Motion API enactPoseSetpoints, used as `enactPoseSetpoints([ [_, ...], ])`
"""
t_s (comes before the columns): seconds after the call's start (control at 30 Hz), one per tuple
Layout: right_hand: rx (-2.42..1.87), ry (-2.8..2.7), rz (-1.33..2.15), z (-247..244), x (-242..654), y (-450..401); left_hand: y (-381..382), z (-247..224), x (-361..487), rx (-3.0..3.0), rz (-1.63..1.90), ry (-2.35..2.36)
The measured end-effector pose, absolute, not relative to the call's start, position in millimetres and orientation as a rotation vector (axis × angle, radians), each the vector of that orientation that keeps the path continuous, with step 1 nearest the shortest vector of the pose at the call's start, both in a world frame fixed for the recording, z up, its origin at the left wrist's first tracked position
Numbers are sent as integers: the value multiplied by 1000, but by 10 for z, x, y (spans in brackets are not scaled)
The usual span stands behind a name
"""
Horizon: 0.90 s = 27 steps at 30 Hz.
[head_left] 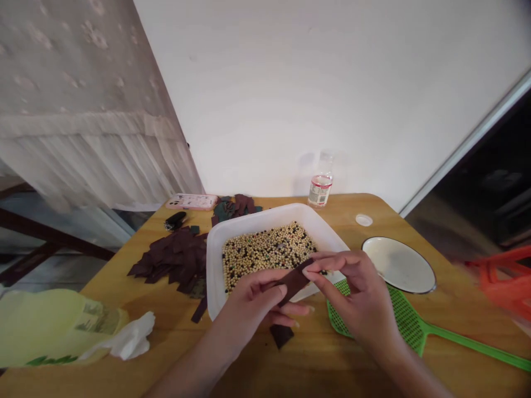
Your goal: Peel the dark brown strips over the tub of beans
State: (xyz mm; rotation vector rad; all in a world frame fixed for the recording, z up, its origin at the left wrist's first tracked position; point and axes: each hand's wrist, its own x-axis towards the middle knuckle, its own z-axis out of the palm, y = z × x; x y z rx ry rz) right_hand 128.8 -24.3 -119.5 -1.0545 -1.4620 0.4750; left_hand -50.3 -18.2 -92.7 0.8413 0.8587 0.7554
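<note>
My left hand (pixel 253 309) and my right hand (pixel 348 293) hold a dark brown strip of sandpaper-like material (pixel 294 282) above the near corner of a white plastic tub (pixel 215 265). The left fingers grip its lower end, and the right fingertips pinch its upper end. The tub holds mixed pale and dark beans (pixel 267 255). A loose dark brown piece (pixel 281 335) lies on the wooden table (pixel 136 309) just below my left hand. A heap of similar pieces (pixel 174 260) lies left of the tub.
A green fly swatter (pixel 415 326) lies under my right hand, beside a white plate (pixel 398 265). Behind the tub are dark green pieces (pixel 232 209), a pink-cased phone (pixel 191 202), a black object (pixel 175 221) and a plastic bottle (pixel 320 182). A yellow-green bag (pixel 53 326) lies at the near left.
</note>
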Motion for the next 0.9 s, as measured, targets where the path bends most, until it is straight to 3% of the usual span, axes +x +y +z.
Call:
enactPoseSetpoints([
  [0.17, -1011, -1627, 288, -1157, 1284, -262, -214, -906, -539, 863, 659, 864],
  [0.6, -1034, -1645, 191, -1123, 1305, -319, -302, -911, -479, 820, 750, 796],
  [0.9, -954, -1581, 320, -1157, 1278, -359, -305, -921, -467, 862, 732, 755],
])
